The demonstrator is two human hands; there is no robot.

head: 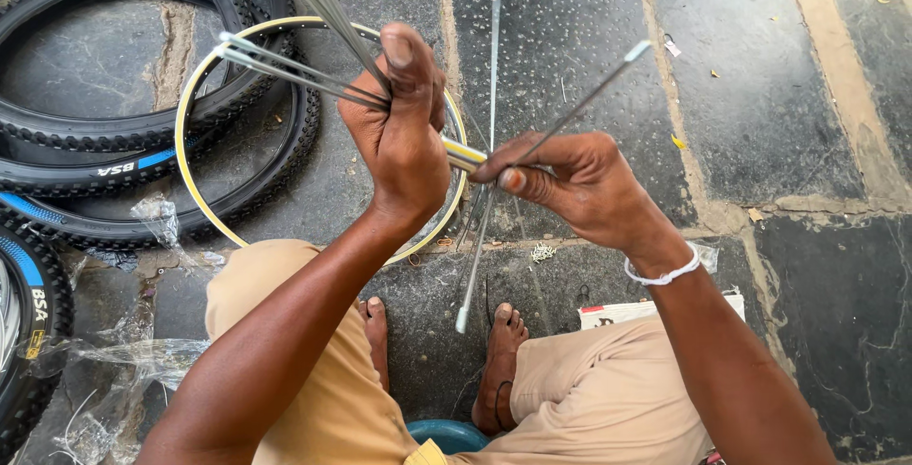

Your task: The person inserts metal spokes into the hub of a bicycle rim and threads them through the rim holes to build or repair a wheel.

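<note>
L hand (404,132): fingers clenched on a spoke bundle (285,64), held above the rim (186,169) | R hand (579,185): one spoke (579,104) is pinched btw thumb & fingers, tilted up-right | rim is laid flat on stone floor (760,94), beside tyres (104,132) | loose spokes (480,237) are seen btw hands, over feet.

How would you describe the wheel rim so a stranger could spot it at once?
Start at the black tyres piled on the stone floor at upper left. The rim lies flat beside them, behind the left hand. It is a thin bare hoop, pale yellow-edged, without knobbly tread.
</note>
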